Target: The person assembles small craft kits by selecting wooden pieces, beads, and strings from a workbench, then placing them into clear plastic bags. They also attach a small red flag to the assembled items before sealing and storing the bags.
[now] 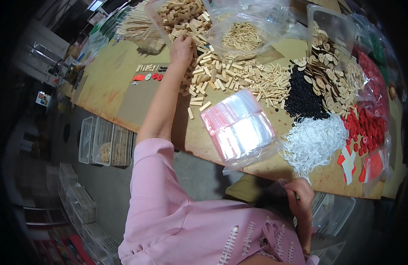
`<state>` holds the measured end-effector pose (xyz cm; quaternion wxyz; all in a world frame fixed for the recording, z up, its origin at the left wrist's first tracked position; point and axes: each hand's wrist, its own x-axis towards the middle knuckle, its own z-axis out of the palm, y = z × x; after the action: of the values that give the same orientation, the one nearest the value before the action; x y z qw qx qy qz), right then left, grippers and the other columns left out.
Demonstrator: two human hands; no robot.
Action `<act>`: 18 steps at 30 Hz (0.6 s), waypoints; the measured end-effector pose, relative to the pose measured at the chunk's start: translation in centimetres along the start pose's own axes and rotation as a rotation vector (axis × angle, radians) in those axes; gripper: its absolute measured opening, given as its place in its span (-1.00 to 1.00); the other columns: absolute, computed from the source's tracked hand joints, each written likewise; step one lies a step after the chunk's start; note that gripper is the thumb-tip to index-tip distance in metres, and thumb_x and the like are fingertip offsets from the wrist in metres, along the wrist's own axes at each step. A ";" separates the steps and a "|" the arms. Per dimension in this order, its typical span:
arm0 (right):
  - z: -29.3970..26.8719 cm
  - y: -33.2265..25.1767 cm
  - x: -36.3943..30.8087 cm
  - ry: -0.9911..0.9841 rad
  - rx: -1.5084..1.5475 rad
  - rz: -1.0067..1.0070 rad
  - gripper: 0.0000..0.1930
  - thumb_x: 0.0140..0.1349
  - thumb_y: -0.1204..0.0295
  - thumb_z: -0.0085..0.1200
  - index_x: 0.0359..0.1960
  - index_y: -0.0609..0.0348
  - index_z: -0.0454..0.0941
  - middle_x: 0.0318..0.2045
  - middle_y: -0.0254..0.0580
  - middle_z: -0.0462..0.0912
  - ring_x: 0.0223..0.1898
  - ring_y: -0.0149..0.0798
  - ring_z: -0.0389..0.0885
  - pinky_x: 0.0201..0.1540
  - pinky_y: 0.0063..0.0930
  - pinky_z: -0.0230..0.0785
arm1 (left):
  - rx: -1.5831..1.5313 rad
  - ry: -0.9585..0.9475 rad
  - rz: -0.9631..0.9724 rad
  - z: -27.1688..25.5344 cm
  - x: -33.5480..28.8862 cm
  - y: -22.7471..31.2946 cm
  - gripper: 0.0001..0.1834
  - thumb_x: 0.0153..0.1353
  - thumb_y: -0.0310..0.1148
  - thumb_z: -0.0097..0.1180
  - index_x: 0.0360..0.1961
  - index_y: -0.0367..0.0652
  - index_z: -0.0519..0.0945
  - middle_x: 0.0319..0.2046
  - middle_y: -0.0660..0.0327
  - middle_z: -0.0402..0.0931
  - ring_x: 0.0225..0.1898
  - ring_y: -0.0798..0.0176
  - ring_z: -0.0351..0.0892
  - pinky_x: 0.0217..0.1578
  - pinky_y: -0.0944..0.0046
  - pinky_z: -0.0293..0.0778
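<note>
My left hand [182, 51] reaches far across the table to the wooden blocks [186, 15] spilling from a clear plastic tub [158, 22]. Its fingertips are bent down among the blocks and partly hidden, so I cannot tell whether they grip one. Close to my body, just off the table's front edge, my right hand [300, 194] is closed in a pinch on what looks like a thin clear plastic bag [281, 183]. White strings [316, 137] lie heaped just beyond it. A stack of clear zip bags with red edges [239, 126] rests at the front of the table.
Small wooden pegs [274, 84], black rings [305, 95], wooden discs [332, 84] and red discs [367, 128] lie in heaps. A bag of pegs [243, 37] stands behind. Sample pieces sit on a cardboard sheet [133, 97]. Plastic crates [109, 141] stand on the floor at left.
</note>
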<state>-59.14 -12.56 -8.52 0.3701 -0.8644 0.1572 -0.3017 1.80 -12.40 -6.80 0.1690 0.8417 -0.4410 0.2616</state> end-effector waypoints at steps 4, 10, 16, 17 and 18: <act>-0.1 -0.1 0.2 0.005 0.005 -0.024 -0.83 0.09 0.74 0.24 -0.31 0.24 0.62 -0.39 -0.06 0.63 -0.36 -0.07 0.63 -0.31 -0.30 0.47 | 0.037 -0.007 -0.009 0.6 -0.1 -0.4 -0.74 0.14 -0.44 0.29 -0.12 -0.02 0.62 -0.06 0.17 0.51 0.02 -0.03 0.58 -0.09 -0.03 0.61; 0.1 -0.2 0.4 0.012 0.014 -0.018 -0.83 0.08 0.76 0.23 -0.32 0.27 0.62 -0.40 -0.06 0.61 -0.37 -0.07 0.62 -0.31 -0.32 0.46 | 0.023 -0.019 0.082 -0.2 -0.1 -1.3 -0.80 0.15 -0.41 0.24 -0.17 -0.06 0.62 -0.13 0.10 0.56 -0.02 -0.09 0.59 -0.08 -0.04 0.57; 0.3 0.4 -0.2 0.004 0.005 0.012 -0.86 0.09 0.75 0.23 -0.34 0.28 0.63 -0.40 -0.06 0.62 -0.36 -0.07 0.62 -0.28 -0.31 0.47 | -0.213 0.111 -0.015 -0.7 -0.5 1.2 -0.84 0.15 -0.35 0.25 -0.27 -0.14 0.61 -0.26 0.02 0.64 -0.19 -0.20 0.64 -0.11 -0.12 0.56; 0.4 0.3 -0.2 0.015 0.007 0.022 -0.86 0.08 0.73 0.24 -0.35 0.26 0.64 -0.40 -0.06 0.63 -0.35 -0.06 0.62 -0.28 -0.30 0.47 | -0.244 0.049 -0.098 -0.4 -0.6 1.6 -0.83 0.16 -0.34 0.25 -0.25 -0.13 0.63 -0.24 0.01 0.65 -0.18 -0.20 0.65 -0.11 -0.11 0.56; 0.5 0.1 -0.2 0.025 0.010 0.035 -0.87 0.08 0.72 0.26 -0.35 0.25 0.65 -0.40 -0.06 0.63 -0.35 -0.04 0.63 -0.28 -0.28 0.47 | -0.276 -0.016 -0.182 0.1 -0.9 1.8 -0.82 0.16 -0.34 0.26 -0.23 -0.13 0.64 -0.23 0.00 0.66 -0.18 -0.19 0.66 -0.10 -0.10 0.57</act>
<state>-58.99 -12.30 -8.96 0.3776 -0.8560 0.1752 -0.3066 -0.09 -12.85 -7.27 0.3027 0.8490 -0.3959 0.1755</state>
